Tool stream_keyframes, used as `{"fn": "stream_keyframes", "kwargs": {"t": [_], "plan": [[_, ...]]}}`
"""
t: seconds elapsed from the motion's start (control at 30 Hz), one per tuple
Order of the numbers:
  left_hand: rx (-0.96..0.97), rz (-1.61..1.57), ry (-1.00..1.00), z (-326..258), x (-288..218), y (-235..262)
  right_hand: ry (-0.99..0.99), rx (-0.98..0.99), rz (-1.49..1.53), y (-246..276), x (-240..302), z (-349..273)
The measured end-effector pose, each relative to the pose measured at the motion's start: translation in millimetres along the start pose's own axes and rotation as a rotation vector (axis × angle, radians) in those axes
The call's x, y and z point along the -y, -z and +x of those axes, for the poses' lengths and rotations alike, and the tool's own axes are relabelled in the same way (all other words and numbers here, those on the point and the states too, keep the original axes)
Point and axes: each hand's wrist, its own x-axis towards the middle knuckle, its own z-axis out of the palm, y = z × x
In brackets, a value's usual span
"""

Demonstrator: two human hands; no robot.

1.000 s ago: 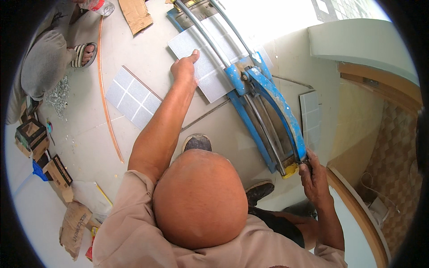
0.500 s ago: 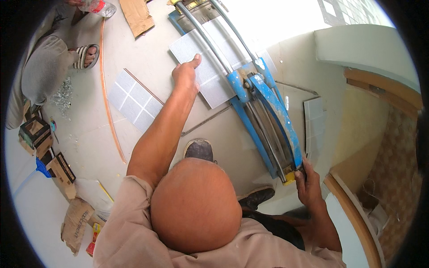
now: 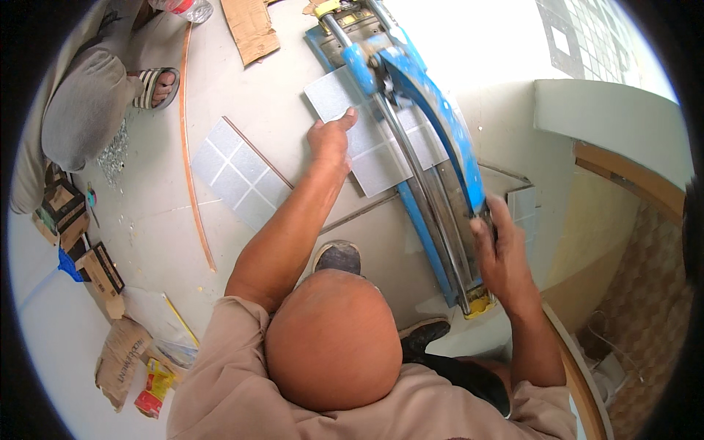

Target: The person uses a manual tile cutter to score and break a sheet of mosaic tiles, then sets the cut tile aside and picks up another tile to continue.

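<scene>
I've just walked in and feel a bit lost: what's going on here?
A person's right hand grips the near end of the long blue lever on a tile cutter. Their left hand is at the left edge of a grey tile with white lines, which lies across the cutter under its rails. The lever's carriage sits toward the far end. Another tile lies on the floor to the left.
</scene>
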Motion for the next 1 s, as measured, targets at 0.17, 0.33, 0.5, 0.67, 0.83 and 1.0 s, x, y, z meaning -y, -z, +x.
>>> {"fn": "stream_keyframes", "kwargs": {"t": [0.17, 0.33, 0.5, 0.67, 0.83, 1.0], "plan": [[0.047, 0.029, -0.04, 3, -3, 7, 0.126, -0.069, -0.065, -9, 44, 49], [0.124, 0.077, 0.007, -7, -8, 1, 0.11, -0.054, -0.061, 12, 64, 48], [0.02, 0.004, 0.033, -1, -9, 4, 0.05, 0.005, -0.084, 34, 123, 44], [0.079, -0.01, 0.014, -14, -11, 0, -0.036, 0.008, -0.086, 28, 100, 42], [0.117, 0.04, -0.045, -13, -11, 2, 0.126, -0.07, -0.126, 19, 80, 45], [0.119, 0.054, -0.014, -14, -3, 8, -0.171, 0.053, -0.039, 17, 80, 40]]}}
